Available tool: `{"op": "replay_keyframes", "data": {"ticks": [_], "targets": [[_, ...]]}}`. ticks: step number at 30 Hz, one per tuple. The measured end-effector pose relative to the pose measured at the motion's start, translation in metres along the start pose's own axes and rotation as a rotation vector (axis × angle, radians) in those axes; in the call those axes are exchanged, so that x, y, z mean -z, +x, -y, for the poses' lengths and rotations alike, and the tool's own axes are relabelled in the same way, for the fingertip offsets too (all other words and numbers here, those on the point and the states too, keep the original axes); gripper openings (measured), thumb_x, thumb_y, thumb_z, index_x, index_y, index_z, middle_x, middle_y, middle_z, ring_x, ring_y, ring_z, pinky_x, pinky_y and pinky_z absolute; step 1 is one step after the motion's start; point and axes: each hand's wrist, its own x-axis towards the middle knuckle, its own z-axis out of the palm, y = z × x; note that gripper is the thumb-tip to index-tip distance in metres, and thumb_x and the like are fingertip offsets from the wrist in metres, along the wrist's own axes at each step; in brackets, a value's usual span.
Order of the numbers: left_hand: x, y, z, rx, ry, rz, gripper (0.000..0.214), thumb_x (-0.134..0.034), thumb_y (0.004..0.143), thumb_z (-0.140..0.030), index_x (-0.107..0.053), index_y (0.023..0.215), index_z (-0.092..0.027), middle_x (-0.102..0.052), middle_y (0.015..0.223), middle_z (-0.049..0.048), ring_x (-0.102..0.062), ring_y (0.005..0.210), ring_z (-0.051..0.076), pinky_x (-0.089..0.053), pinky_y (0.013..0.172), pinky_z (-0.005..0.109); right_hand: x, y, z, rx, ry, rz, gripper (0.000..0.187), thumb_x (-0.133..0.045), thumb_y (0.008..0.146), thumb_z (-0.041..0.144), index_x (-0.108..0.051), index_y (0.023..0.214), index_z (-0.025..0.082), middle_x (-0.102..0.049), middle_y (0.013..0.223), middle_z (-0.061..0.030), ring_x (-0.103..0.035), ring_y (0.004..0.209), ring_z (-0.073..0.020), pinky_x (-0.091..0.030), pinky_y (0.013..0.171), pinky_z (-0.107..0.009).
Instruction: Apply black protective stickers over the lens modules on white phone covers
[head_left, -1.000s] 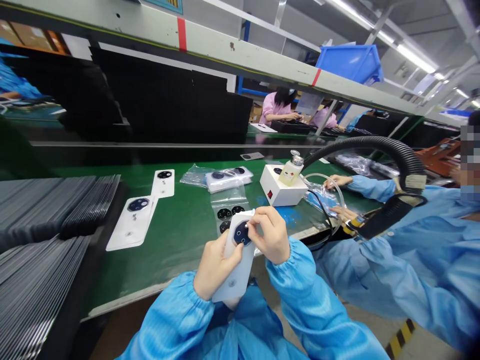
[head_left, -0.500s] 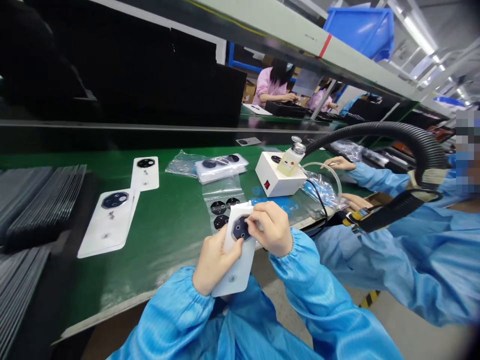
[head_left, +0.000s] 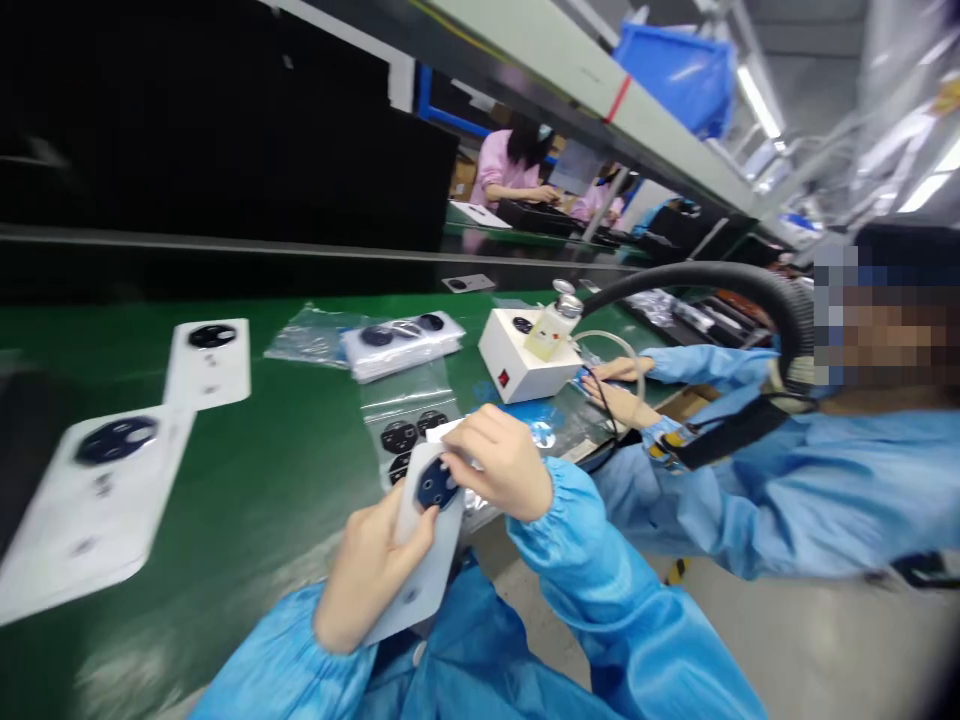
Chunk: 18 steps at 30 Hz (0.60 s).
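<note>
The left hand point(head_left: 371, 570) is clamping a white phone back panel point(head_left: 429, 575) near the green workbench point(head_left: 270, 480); the right hand point(head_left: 499, 462) is touching its dark camera disc point(head_left: 435, 487), grip unclear. Presumably light, stiff and slick, it is favouring edge holds; its long axis is slanting, disc end pointing away from the wearer.

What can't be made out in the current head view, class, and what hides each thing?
All in the head view:
- Left hand: some fingertips, hidden behind the held white panel.
- Dark disc: its upper right edge, covered by the right hand.
- Panel lying at far left: near corner, cut off by the picture's left edge.
- Bottle: label print, too small and blurred.
</note>
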Motion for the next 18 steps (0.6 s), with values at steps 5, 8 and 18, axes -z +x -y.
{"op": "replay_keyframes", "data": {"ticks": [5,8,18], "targets": [[0.002,0.004,0.004,-0.058,0.046,0.008,0.030,-0.047,0.080,-0.043,-0.062,0.089,-0.018,-0.058,0.043,-0.0060,-0.053,0.035,0.016,-0.041,0.039,0.023,-0.006,-0.005,-0.005,0.025,-0.155,0.018,0.022,-0.047,0.087,0.025,-0.057,0.070,0.018,-0.060,0.066,-0.0013,-0.047,0.062,-0.0144,-0.040,0.055,-0.027],[0.002,0.004,0.001,-0.068,0.066,0.010,0.030,-0.047,0.079,-0.045,-0.062,0.083,-0.019,-0.053,0.039,-0.0070,-0.049,0.031,0.015,-0.038,0.035,0.023,-0.006,-0.008,-0.004,0.026,-0.173,0.016,0.019,-0.046,0.086,0.021,-0.058,0.072,0.017,-0.060,0.068,-0.0026,-0.047,0.064,-0.0159,-0.039,0.053,-0.028],[-0.002,-0.002,-0.015,-0.062,-0.005,-0.015,0.018,-0.048,0.082,-0.029,-0.061,0.083,-0.016,-0.060,0.054,-0.0044,-0.056,0.045,0.012,-0.042,0.046,0.019,0.015,-0.020,0.005,-0.124,0.178,-0.102,0.012,-0.053,0.083,0.010,-0.052,0.093,0.018,-0.059,0.092,-0.0083,-0.054,0.085,-0.0174,-0.050,0.072,-0.032]]}}
